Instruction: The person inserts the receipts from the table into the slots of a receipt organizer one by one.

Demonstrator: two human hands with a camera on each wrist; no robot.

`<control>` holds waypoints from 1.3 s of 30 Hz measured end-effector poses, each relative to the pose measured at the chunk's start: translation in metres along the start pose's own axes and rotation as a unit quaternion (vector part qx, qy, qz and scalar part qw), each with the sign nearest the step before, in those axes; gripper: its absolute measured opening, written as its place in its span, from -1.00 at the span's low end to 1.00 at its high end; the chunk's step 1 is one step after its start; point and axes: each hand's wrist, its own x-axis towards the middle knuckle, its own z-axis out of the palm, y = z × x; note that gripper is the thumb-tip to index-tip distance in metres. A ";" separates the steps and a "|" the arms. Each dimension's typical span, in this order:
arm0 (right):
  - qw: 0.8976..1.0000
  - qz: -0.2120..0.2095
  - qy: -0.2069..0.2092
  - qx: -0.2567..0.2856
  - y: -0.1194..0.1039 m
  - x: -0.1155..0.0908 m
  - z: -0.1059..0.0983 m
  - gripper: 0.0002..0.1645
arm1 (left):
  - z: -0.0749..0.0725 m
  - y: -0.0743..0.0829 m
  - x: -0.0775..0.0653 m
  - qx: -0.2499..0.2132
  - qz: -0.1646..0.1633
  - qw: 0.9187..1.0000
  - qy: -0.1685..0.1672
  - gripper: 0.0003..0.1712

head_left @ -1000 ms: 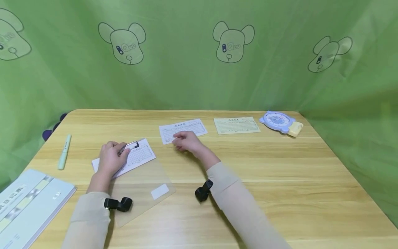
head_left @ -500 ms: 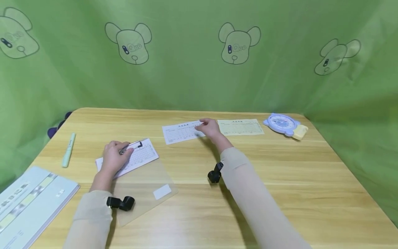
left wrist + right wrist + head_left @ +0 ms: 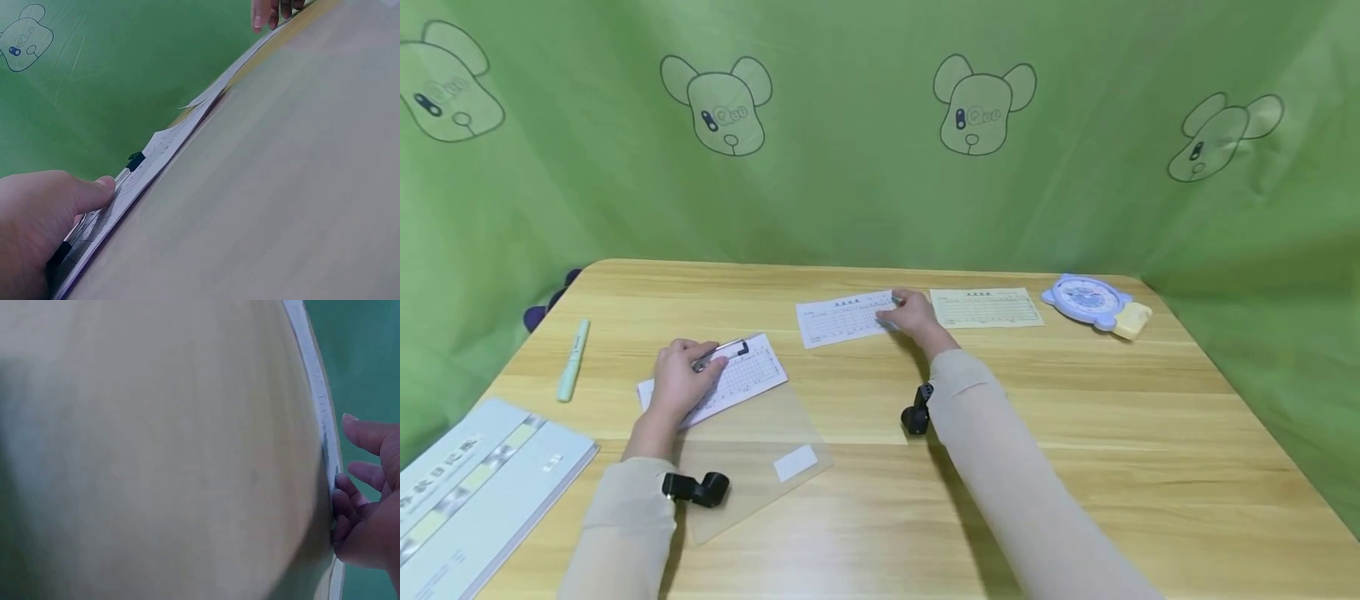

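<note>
One white form (image 3: 841,320) under the right grip (image 3: 914,315)

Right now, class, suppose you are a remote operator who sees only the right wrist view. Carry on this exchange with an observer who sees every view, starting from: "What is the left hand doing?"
Observer: In the head view, the left hand holds a clip over some printed papers.
Operator: I see my right hand by a white slip. What lies to the right of it?
Observer: A pale green printed slip.
Operator: And nearer the table's right-hand end?
Observer: A blue, round, dial-like object with a pale yellow block beside it.
</note>
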 end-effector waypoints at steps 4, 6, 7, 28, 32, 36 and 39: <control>0.996 -0.005 0.000 -0.088 0.003 -0.003 0.001 -0.18 | 0.001 0.001 0.000 0.001 -0.002 1.000 -0.005 -0.57; 0.993 -0.001 0.000 -0.121 0.004 -0.004 0.001 -0.15 | 0.001 0.001 0.000 0.001 -0.003 1.000 -0.007 -0.57; 0.991 -0.001 -0.001 -0.135 0.004 -0.004 0.001 -0.14 | 0.002 0.001 0.000 0.002 -0.002 1.000 -0.007 -0.57; 0.980 -0.022 0.038 -0.195 0.010 -0.015 0.007 -0.25 | 0.002 0.003 -0.001 -0.001 -0.010 1.000 -0.015 -0.56; 0.980 -0.023 0.049 -0.189 0.009 -0.016 0.009 -0.28 | 0.002 0.002 -0.001 -0.001 -0.007 1.000 -0.014 -0.56; 0.982 -0.033 0.054 -0.178 0.009 -0.017 0.010 -0.32 | 0.002 0.001 -0.001 0.000 0.001 1.000 -0.007 -0.56; 0.986 -0.040 0.056 -0.153 0.009 -0.017 0.011 -0.30 | 0.001 0.000 -0.001 0.002 0.012 1.000 0.001 -0.57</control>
